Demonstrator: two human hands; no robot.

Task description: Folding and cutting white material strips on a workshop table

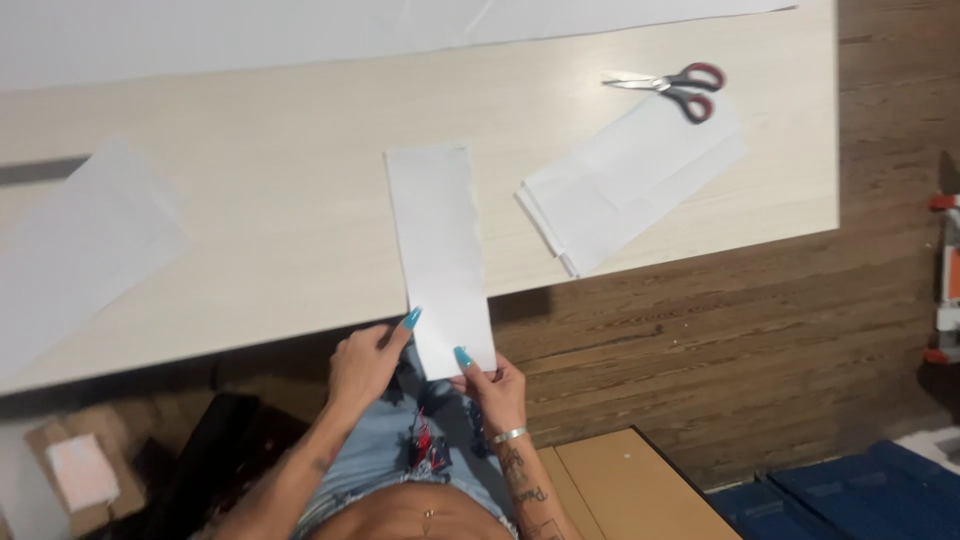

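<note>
A long white paper strip (438, 240) lies partly on the pale table (270, 210), with its near end hanging past the front edge. My left hand (365, 362) pinches the strip's lower left edge between thumb and finger. My right hand (492, 388) grips the lower right corner, a silver bracelet on its wrist. Both hands have turquoise nails.
A stack of folded white sheets (630, 185) lies to the right, with red-handled scissors (675, 88) beyond it. Another white sheet (75, 255) rests at the left. A large white sheet (300, 30) covers the far edge. A wooden board (625, 490) and a cardboard box (75, 475) sit below, on the floor.
</note>
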